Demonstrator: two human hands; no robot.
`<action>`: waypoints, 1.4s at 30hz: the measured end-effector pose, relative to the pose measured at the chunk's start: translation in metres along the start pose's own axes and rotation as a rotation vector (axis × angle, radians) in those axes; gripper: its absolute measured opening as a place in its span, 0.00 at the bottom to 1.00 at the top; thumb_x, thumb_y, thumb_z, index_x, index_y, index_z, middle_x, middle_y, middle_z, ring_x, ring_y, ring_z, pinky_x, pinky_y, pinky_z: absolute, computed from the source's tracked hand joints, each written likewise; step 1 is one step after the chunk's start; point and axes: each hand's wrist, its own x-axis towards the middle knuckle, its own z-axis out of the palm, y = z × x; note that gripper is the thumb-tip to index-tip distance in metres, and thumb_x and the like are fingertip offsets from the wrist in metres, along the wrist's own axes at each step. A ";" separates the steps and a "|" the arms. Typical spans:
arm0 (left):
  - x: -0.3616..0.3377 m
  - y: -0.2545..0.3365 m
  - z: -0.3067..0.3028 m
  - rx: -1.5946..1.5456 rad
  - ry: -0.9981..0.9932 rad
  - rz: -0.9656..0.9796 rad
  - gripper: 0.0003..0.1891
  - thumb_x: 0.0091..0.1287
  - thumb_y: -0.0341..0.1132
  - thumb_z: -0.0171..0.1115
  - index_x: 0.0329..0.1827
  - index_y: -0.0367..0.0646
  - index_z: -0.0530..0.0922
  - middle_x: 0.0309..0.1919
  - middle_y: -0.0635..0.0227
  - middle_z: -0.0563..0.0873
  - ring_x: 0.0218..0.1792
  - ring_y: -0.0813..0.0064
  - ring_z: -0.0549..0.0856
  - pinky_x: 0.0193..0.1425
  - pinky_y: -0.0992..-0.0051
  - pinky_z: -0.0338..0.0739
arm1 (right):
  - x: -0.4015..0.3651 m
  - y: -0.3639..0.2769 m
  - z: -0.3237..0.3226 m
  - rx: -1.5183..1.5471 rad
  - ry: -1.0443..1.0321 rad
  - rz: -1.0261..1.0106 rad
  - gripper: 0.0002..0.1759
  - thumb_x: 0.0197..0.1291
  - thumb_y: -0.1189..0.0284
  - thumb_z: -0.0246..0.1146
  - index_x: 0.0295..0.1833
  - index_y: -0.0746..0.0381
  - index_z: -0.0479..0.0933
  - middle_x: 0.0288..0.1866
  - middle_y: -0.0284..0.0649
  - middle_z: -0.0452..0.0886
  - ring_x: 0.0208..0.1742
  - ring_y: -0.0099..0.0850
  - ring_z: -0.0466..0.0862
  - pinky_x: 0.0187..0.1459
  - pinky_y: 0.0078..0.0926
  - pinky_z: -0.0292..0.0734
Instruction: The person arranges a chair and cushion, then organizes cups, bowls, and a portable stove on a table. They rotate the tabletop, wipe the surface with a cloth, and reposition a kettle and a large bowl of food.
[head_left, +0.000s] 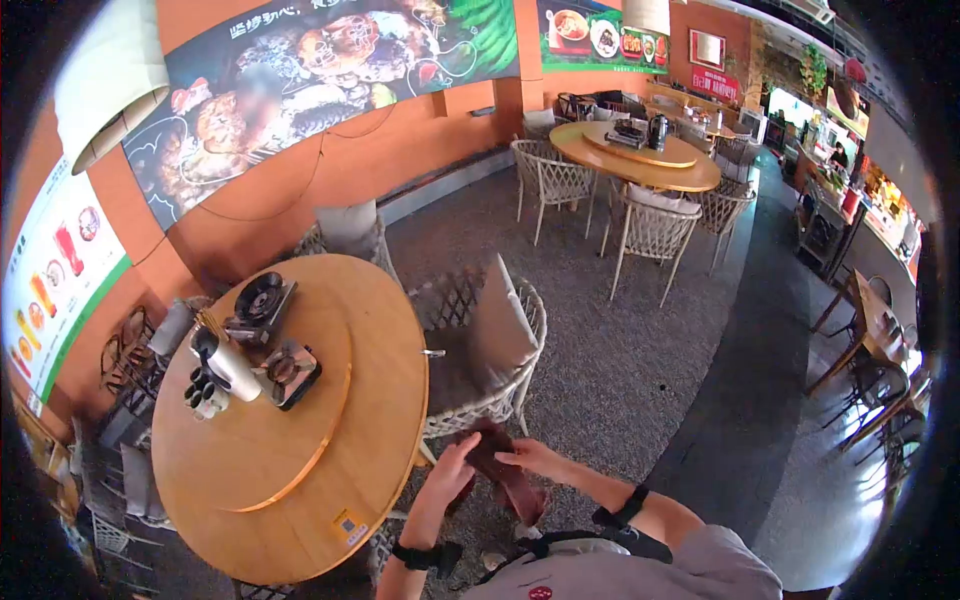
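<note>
A dark reddish-brown cloth hangs bunched in front of my body, low in the view. My left hand grips its left side, and my right hand pinches it from the right, with the thumb on top. Just beyond my hands stands a white woven chair, with a beige cushion leaning upright on its right side. To the left of my hands is a round wooden table. The cloth's lower folds are partly hidden by my hands and body.
On the table are portable gas stoves, a white pitcher and several cups. Farther back stands another round table ringed by chairs. A dark floor strip runs along the right, past smaller tables.
</note>
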 end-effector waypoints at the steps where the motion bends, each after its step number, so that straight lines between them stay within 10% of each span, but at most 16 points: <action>1: -0.002 0.005 -0.004 -0.159 -0.072 -0.143 0.19 0.60 0.42 0.58 0.48 0.38 0.72 0.41 0.66 0.80 0.43 0.71 0.79 0.49 0.72 0.73 | 0.001 0.009 0.004 -0.025 0.072 -0.004 0.25 0.59 0.54 0.54 0.45 0.67 0.75 0.36 0.32 0.78 0.38 0.20 0.73 0.41 0.22 0.69; 3: 0.005 0.003 -0.011 -0.403 -0.148 -0.558 0.20 0.61 0.44 0.58 0.45 0.34 0.74 0.33 0.68 0.82 0.37 0.73 0.81 0.44 0.77 0.75 | 0.000 0.016 0.007 -0.017 0.172 0.027 0.25 0.59 0.53 0.54 0.43 0.67 0.76 0.34 0.31 0.77 0.37 0.19 0.72 0.41 0.20 0.68; 5: -0.020 0.004 -0.044 -0.021 -0.181 -0.205 0.22 0.63 0.45 0.54 0.46 0.32 0.73 0.36 0.67 0.81 0.39 0.75 0.80 0.45 0.79 0.74 | 0.000 0.020 0.003 -0.031 0.221 0.033 0.24 0.59 0.53 0.54 0.42 0.66 0.76 0.33 0.31 0.77 0.37 0.19 0.72 0.40 0.20 0.67; 7: -0.047 0.065 -0.092 -0.716 -0.043 -0.136 0.15 0.61 0.35 0.53 0.46 0.32 0.73 0.40 0.60 0.80 0.42 0.71 0.80 0.47 0.74 0.73 | -0.003 0.028 0.001 -0.056 0.229 0.021 0.24 0.59 0.52 0.54 0.41 0.66 0.76 0.32 0.30 0.77 0.36 0.19 0.71 0.39 0.21 0.67; 9: -0.098 0.144 -0.125 -0.190 0.514 0.255 0.14 0.55 0.31 0.51 0.42 0.33 0.74 0.36 0.56 0.79 0.37 0.67 0.79 0.43 0.70 0.75 | -0.010 0.020 0.000 -0.093 0.207 0.090 0.24 0.59 0.52 0.54 0.39 0.64 0.76 0.32 0.32 0.76 0.36 0.19 0.71 0.38 0.23 0.67; 13: -0.165 0.182 -0.212 0.725 0.816 0.315 0.20 0.59 0.41 0.52 0.49 0.35 0.70 0.45 0.54 0.76 0.43 0.63 0.77 0.45 0.67 0.72 | -0.003 0.075 -0.014 -0.248 0.180 0.162 0.22 0.58 0.53 0.55 0.38 0.63 0.76 0.29 0.33 0.77 0.31 0.19 0.72 0.34 0.24 0.69; 18: -0.140 0.205 -0.232 0.840 0.793 0.402 0.20 0.59 0.42 0.51 0.49 0.36 0.70 0.44 0.55 0.76 0.43 0.64 0.77 0.45 0.68 0.72 | 0.006 0.127 -0.027 -0.467 0.283 -0.294 0.23 0.59 0.53 0.54 0.35 0.64 0.76 0.26 0.33 0.78 0.26 0.19 0.73 0.30 0.23 0.69; 24: -0.115 0.221 -0.233 0.863 0.740 0.460 0.20 0.60 0.44 0.51 0.48 0.36 0.71 0.43 0.57 0.76 0.43 0.66 0.76 0.46 0.69 0.71 | -0.001 0.095 -0.029 -0.117 0.273 0.254 0.25 0.57 0.51 0.55 0.35 0.65 0.76 0.27 0.35 0.78 0.29 0.21 0.74 0.30 0.23 0.69; 33: -0.099 0.260 -0.224 0.855 0.718 0.570 0.21 0.61 0.46 0.50 0.47 0.37 0.71 0.42 0.59 0.76 0.43 0.68 0.76 0.46 0.70 0.70 | 0.001 0.072 -0.026 -0.087 0.190 0.350 0.26 0.58 0.50 0.54 0.39 0.65 0.76 0.23 0.37 0.79 0.23 0.23 0.78 0.25 0.24 0.73; 37: -0.089 0.279 -0.204 0.753 0.692 0.696 0.21 0.61 0.47 0.50 0.46 0.37 0.72 0.42 0.59 0.76 0.43 0.70 0.75 0.46 0.71 0.70 | 0.020 0.075 -0.024 -0.084 0.345 0.044 0.24 0.59 0.53 0.54 0.37 0.66 0.78 0.26 0.32 0.78 0.27 0.20 0.75 0.28 0.21 0.69; 42: -0.063 0.212 -0.150 0.430 0.421 0.576 0.21 0.62 0.48 0.49 0.45 0.37 0.72 0.41 0.61 0.76 0.43 0.71 0.75 0.47 0.72 0.69 | 0.010 0.064 -0.033 -0.353 0.353 0.056 0.23 0.59 0.54 0.54 0.35 0.66 0.75 0.25 0.37 0.77 0.26 0.22 0.75 0.26 0.25 0.69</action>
